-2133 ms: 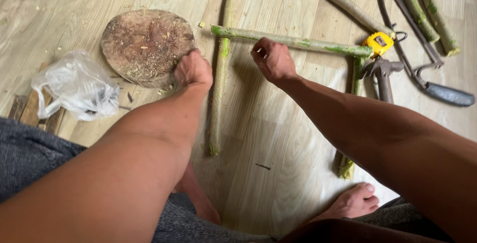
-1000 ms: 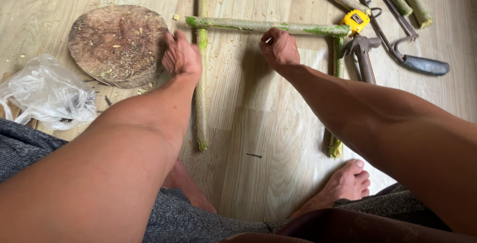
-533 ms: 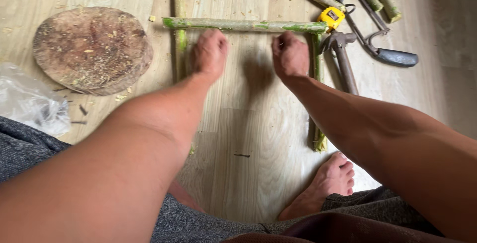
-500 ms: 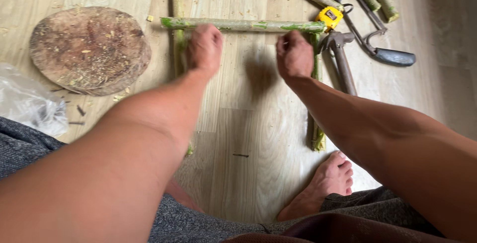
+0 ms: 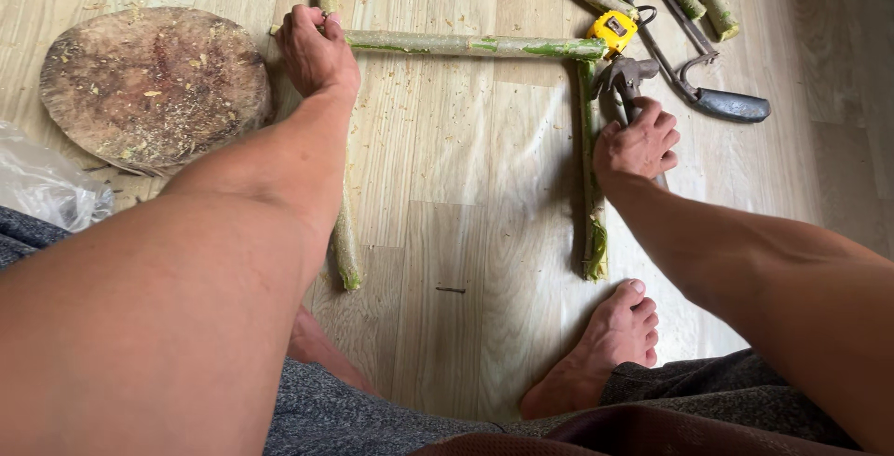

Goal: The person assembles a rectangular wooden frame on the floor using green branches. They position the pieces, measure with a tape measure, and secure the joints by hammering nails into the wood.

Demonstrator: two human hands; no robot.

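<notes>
Right hand (image 5: 636, 142) now off crossbar stick (image 5: 466, 44), onto hammer (image 5: 626, 79).

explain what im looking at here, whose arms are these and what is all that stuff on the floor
The picture comes from one camera worn on a person's head, looking down, so the arms and bare foot are that person's own. They sit on a pale wooden plank floor. The left hand grips the end of a horizontal green peeled stick, where it crosses an upright stick. The right hand closes on the handle of a metal claw hammer, beside a second upright stick. Nearby lie a yellow tape measure, a round worn wooden chopping block, a clear plastic bag and a saw with a dark handle.
</notes>
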